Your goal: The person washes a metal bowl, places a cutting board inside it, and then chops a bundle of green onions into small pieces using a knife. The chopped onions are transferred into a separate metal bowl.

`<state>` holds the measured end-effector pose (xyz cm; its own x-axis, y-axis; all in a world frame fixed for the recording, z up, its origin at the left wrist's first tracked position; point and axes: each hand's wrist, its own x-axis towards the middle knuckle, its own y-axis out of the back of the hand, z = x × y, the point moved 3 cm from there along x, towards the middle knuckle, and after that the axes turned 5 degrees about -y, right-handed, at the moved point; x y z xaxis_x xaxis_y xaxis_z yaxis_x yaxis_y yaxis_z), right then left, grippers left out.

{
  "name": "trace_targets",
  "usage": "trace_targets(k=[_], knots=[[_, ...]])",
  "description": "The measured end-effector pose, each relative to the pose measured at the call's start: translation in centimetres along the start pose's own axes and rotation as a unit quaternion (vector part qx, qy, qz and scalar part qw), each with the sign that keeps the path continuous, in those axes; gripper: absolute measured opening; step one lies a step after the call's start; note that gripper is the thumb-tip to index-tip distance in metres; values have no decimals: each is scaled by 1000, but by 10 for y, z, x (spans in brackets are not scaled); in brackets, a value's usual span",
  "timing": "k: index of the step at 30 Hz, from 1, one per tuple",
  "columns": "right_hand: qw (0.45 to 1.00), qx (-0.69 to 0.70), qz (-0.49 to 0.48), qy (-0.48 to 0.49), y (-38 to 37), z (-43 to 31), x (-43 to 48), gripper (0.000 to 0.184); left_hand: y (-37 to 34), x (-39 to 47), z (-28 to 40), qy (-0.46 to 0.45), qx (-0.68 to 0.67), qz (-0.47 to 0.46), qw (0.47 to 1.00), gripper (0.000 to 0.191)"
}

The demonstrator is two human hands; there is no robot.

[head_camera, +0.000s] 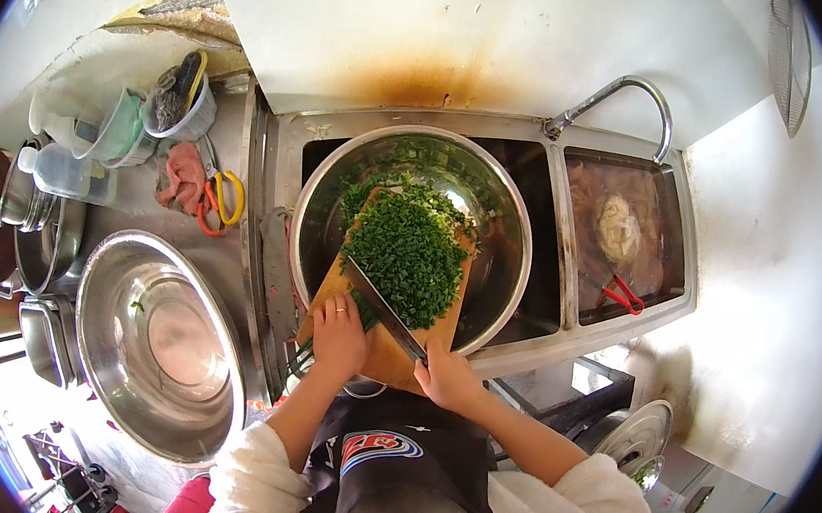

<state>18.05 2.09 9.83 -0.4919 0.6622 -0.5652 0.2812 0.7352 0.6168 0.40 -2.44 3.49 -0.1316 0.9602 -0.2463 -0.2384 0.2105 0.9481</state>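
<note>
My right hand (pixel 449 380) grips the handle of a kitchen knife (pixel 389 314), its blade slanting up and left across a wooden cutting board (pixel 392 362). Beside the blade, my left hand (pixel 338 340) presses a bunch of long green stalks (pixel 366 311), probably scallions or chives, against the board. Finely chopped greens (pixel 411 256) are heaped over the board's far half. Under that half is a large stainless steel bowl (pixel 519 267), set over a sink basin, with more chopped greens along its inner left side. The board's near end reaches my dark apron (pixel 390 477).
A second steel basin (pixel 149 350) stands at left. Scissors (pixel 217 201), a pink cloth (pixel 183 177) and plastic containers (pixel 186 112) lie behind it. Right of the bowl, a water-filled sink (pixel 611 224) holds soaking food and red-handled tongs (pixel 624 298), below a curved faucet (pixel 624 88).
</note>
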Motion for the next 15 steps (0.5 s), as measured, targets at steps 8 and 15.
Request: trace_targets(k=[8,15], knots=[[999,-42,-3,-4,-25,-44,66,21,-12,-3,5,-14,63,0,998,63],[998,-52,-25,-10,-21,-11,45,19,-8,-7,4,-9,39,16,999,67]])
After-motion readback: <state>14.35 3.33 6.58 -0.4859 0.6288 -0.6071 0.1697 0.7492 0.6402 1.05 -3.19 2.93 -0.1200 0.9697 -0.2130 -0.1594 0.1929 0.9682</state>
